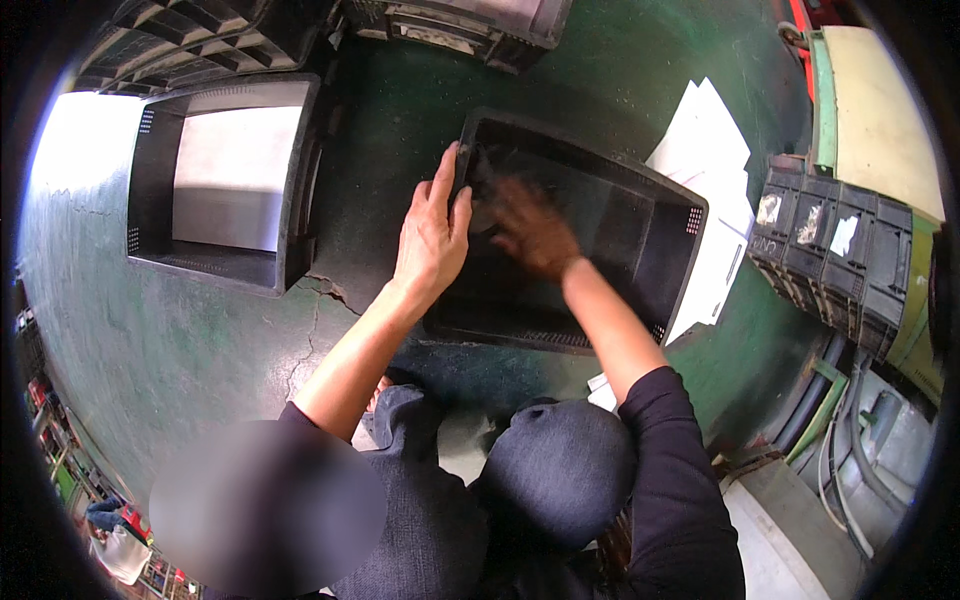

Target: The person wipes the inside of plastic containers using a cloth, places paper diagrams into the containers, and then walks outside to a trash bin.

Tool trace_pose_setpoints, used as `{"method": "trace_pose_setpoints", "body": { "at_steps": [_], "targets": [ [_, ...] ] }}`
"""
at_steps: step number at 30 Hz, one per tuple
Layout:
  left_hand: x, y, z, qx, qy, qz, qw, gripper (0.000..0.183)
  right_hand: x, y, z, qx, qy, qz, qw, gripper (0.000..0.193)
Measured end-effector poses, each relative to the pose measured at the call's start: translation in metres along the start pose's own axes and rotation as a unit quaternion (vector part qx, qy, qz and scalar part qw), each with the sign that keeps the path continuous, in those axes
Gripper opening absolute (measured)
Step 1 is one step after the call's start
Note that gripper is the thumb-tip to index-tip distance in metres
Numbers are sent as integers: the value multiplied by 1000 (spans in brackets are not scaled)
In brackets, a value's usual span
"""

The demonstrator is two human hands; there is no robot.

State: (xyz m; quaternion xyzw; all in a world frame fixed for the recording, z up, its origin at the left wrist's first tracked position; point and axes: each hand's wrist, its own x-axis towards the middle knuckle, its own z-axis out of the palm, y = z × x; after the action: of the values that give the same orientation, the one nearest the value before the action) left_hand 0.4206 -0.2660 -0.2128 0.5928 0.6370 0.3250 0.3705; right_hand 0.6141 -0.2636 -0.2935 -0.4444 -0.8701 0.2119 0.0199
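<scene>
A black plastic crate (672,205) sits tilted on the green floor in front of my knees. My left hand (432,235) grips its left rim, fingers over the edge near the top corner. My right hand (530,228) is inside the crate, flat against the dark bottom and blurred by motion. I cannot tell whether it holds anything. Both forearms reach out from black sleeves.
A second black crate (150,190) with a pale bottom lies on the floor at the left. More dark crates (455,25) stand at the top. White sheets (705,140) lie beyond the crate on the right, beside a stack of black crates (835,250). A crack runs through the floor (310,330).
</scene>
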Motion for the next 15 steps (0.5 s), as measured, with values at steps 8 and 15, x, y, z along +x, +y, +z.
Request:
{"method": "trace_pose_setpoints", "body": {
  "at_steps": [8,15],
  "targets": [
    [-1,0,8,9,-17,-28,999,49,-81,40,-46,-261,-10,262,929,34],
    [-3,0,6,-28,6,-5,1000,47,-129,14,-53,-230,-166,219,933,30]
  ]
}}
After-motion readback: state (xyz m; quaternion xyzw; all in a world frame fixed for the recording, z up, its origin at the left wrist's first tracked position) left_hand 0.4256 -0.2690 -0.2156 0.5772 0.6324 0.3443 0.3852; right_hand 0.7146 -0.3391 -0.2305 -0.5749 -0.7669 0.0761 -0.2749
